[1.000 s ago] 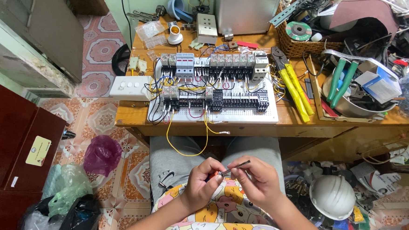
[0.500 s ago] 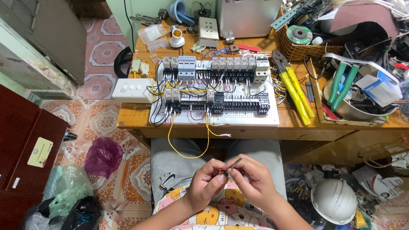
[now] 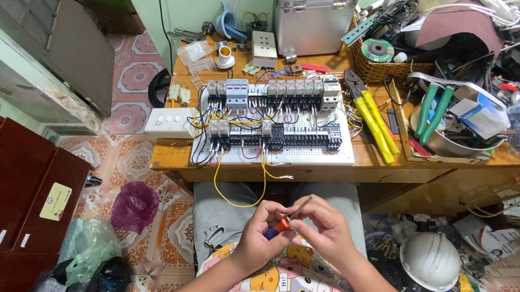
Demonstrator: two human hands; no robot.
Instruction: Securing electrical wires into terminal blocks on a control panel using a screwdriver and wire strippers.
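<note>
My left hand (image 3: 259, 233) and my right hand (image 3: 320, 227) meet over my lap, below the table edge. Together they hold a small screwdriver (image 3: 281, 225) with an orange and blue handle; its thin grey shaft points up and to the right between my right fingers. In front of me on the wooden table (image 3: 170, 159) lies a white perforated panel (image 3: 336, 155) carrying two rows of relays and breakers wired in blue, black and yellow. A loose yellow wire (image 3: 240, 202) loops from the panel down over the table edge toward my hands.
Yellow-handled pliers (image 3: 375, 125), a wicker basket (image 3: 388, 68) of parts, a metal case (image 3: 313, 18) and a white switch box (image 3: 170, 122) sit on the table. A white hard hat (image 3: 431, 258) lies on the floor at right, plastic bags (image 3: 132, 204) at left, a dark red cabinet (image 3: 14, 198) beside them.
My hands have stayed together over my lap. The orange and blue screwdriver handle now shows in my left hand, and the view has tilted slightly downward.
</note>
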